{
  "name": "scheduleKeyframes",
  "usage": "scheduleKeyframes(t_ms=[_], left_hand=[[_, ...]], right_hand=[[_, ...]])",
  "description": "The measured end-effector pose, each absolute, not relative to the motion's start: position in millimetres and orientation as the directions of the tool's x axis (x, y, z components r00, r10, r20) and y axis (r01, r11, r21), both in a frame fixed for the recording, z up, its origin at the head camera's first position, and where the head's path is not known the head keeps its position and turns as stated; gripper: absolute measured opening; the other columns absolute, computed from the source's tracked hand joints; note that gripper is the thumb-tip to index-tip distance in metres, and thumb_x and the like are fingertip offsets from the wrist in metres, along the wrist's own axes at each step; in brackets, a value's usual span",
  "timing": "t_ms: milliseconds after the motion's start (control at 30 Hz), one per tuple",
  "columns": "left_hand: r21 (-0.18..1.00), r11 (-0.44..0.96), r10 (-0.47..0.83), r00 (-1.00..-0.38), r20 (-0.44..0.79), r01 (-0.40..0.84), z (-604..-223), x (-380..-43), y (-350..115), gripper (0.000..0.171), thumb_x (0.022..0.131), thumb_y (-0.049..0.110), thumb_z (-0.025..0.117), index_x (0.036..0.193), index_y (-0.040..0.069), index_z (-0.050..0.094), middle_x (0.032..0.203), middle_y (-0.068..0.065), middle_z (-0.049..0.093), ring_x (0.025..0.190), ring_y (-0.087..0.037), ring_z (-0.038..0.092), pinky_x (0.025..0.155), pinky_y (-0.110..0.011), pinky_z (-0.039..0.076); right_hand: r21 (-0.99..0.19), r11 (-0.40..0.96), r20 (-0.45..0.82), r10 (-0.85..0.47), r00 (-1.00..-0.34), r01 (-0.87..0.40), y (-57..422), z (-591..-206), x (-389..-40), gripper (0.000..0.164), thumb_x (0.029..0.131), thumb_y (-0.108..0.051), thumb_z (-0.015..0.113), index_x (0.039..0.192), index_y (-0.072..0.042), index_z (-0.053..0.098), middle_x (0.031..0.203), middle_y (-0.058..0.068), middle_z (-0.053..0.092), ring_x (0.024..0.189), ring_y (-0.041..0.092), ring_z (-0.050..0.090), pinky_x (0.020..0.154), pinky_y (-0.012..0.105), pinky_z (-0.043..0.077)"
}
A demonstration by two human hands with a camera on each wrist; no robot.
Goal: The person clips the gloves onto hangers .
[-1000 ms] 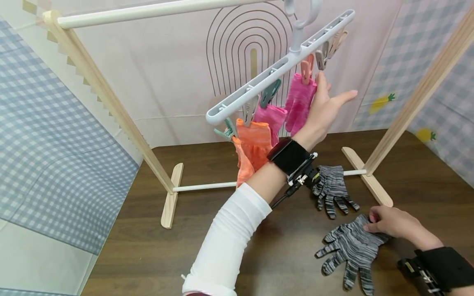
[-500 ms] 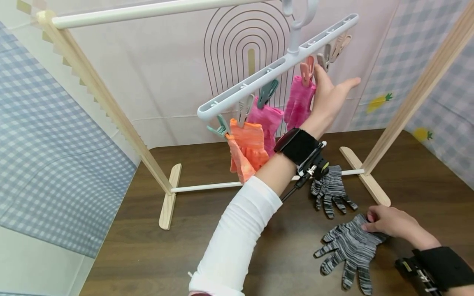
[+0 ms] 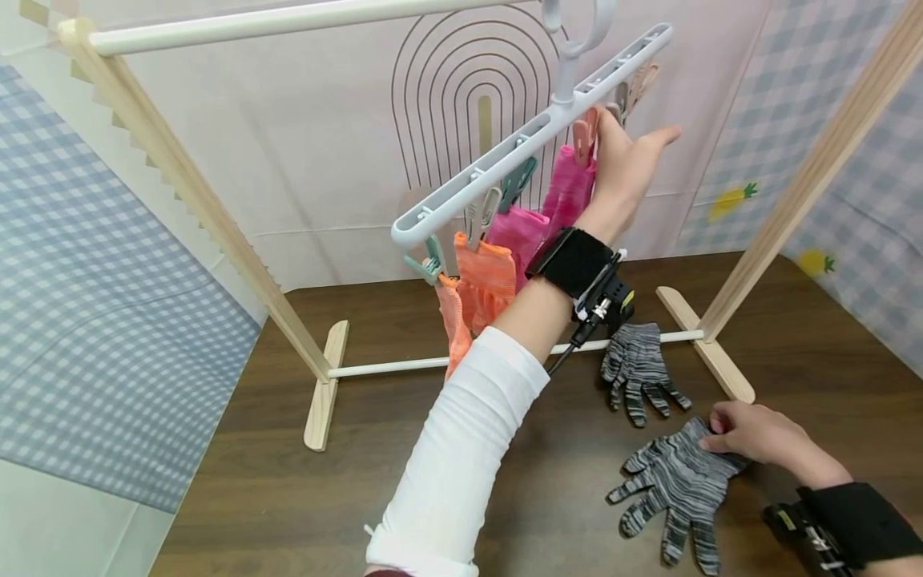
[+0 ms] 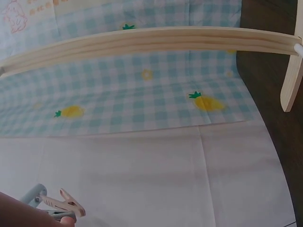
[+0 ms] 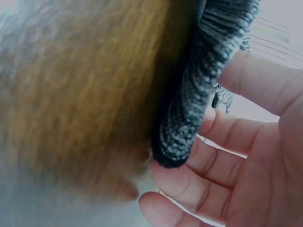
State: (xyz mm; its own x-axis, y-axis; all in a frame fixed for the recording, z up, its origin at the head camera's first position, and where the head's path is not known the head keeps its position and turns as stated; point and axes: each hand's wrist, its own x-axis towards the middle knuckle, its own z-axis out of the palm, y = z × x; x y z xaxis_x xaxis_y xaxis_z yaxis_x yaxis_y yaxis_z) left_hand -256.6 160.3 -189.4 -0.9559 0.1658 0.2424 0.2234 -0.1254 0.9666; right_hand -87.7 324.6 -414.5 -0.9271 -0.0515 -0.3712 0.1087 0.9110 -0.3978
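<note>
My left hand (image 3: 622, 164) is raised beside the light grey clip hanger (image 3: 534, 136), thumb spread to the right, fingers at the salmon clothespin (image 3: 582, 138) and a grey clothespin. In the left wrist view a fingertip shows close to the grey clothespin (image 4: 59, 215) and a beige clothespin (image 4: 66, 204). Pink knit pieces (image 3: 570, 188) and orange knit pieces (image 3: 485, 280) hang from the hanger's clips. On the table, my right hand (image 3: 760, 437) pinches the cuff of a grey-striped knit glove (image 3: 685, 477). Its knit edge (image 5: 184, 118) lies against my fingers in the right wrist view.
A second grey-striped glove (image 3: 638, 369) lies farther back by the rack's low white bar (image 3: 389, 367). Wooden posts (image 3: 202, 200) and feet (image 3: 326, 385) frame both sides. The hanger hangs under a white top rail (image 3: 288, 24). Checked cloth (image 3: 108, 296) covers the left side.
My left hand has moved higher, up to the clothespins, and the hanger has swung a little with its clipped pieces. My right hand keeps its pinch on the glove cuff.
</note>
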Motion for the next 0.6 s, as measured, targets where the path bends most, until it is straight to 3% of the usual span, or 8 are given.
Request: scheduleKeyframes(t_ms=[433,600], left_hand=[[0.966,-0.223,0.134,-0.977,0.164,0.131,-184.6,-264.9,158.2,0.088,0.077,0.011,0.064,0.141,0.030,0.007,0.142,0.015,0.023,0.127,0.004,0.024,0.100,-0.014,0.025],[0.965,-0.231,0.132,-0.978,0.160,0.126,-185.0,-265.9,156.9,0.069,0.078,0.011,0.064,0.134,0.028,0.028,0.133,0.013,0.041,0.119,0.002,0.038,0.094,-0.015,0.034]], right_hand=[[-0.401,0.909,-0.372,-0.052,-0.927,0.110,324.2,-413.3,-87.1,0.038,0.075,-0.042,0.065,0.070,-0.012,0.043,0.060,-0.002,0.036,0.053,0.012,0.034,0.049,0.027,0.024],[-0.402,0.910,-0.360,-0.057,-0.931,0.100,324.7,-413.4,-86.8,0.037,0.075,-0.042,0.065,0.070,-0.012,0.043,0.060,-0.002,0.036,0.052,0.013,0.034,0.049,0.027,0.024]])
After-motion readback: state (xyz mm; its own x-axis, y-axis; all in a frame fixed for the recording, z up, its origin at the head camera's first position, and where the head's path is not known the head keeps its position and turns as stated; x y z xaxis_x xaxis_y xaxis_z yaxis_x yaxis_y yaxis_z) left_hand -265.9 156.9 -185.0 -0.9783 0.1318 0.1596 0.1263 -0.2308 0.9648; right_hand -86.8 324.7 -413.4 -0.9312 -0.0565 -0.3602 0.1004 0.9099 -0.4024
